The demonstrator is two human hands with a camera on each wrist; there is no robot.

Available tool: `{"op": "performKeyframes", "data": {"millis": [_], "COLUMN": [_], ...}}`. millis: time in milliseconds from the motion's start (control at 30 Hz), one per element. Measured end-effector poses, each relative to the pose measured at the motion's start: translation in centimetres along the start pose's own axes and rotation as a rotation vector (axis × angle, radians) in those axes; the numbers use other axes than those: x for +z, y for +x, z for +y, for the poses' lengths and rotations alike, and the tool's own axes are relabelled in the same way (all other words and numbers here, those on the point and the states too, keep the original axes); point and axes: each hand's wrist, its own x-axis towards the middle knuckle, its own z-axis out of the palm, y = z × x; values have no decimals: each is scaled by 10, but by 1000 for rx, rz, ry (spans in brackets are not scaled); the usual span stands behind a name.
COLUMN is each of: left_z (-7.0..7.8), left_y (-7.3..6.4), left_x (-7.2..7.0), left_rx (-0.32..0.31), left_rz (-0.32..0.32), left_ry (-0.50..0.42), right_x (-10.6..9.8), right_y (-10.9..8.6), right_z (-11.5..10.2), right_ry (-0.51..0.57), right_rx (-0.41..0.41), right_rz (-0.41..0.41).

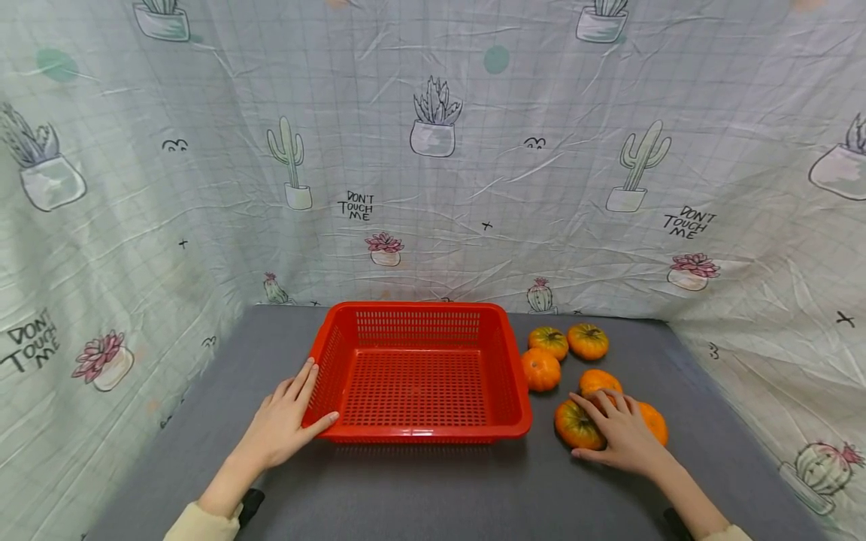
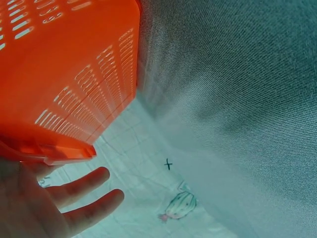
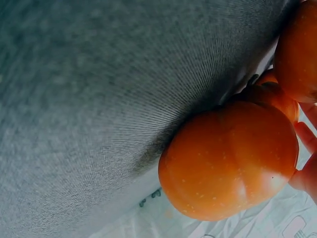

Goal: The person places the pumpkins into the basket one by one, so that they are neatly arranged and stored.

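A red plastic basket (image 1: 416, 432) with slotted walls stands on the grey table, nothing inside it. My left hand (image 1: 280, 424) rests on its left rim near the front corner, thumb over the front edge. In the left wrist view, two straight fingers (image 2: 94, 213) extend past the basket wall (image 2: 74, 89). To the right of the basket, my right hand (image 1: 622, 432) spans a small green-and-orange pumpkin (image 1: 575, 424), thumb on the near side and fingers over the far side. Beside that hand sits an orange pumpkin (image 1: 655, 424), large in the right wrist view.
Behind the right hand lies another orange pumpkin (image 1: 598, 381). Closer to the basket's right wall are an orange pumpkin (image 1: 541, 370) and a greenish one (image 1: 548, 342), with a further pumpkin (image 1: 588, 342) to their right. A cactus-print cloth (image 1: 433, 225) encloses the table's back and sides.
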Motion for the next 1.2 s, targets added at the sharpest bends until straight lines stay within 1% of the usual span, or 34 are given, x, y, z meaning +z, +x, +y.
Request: {"op": "performKeyframes", "data": {"millis": [200,333,733,1000,1200], "left_z": [1,1,1,3,3], "left_y": [0,0,-1,0,-1], "left_x": [-1,-1,0,-1,-1], "left_rx": [-1,-11,-15,-20,-24], "left_rz": [-6,-14,-36,-35,-43], "left_ry": [-24,-43,-72,-84,-88], "right_x": [4,6,6,5,2], "right_y": [0,0,-3,-2,0], "right_z": [0,-1,-2,-5,-7], "right_ry": [-7,13,49,32,26], "right_rx": [-25,-42,-27,-9,-15], "right_rz": [6,18,1,12,20]}}
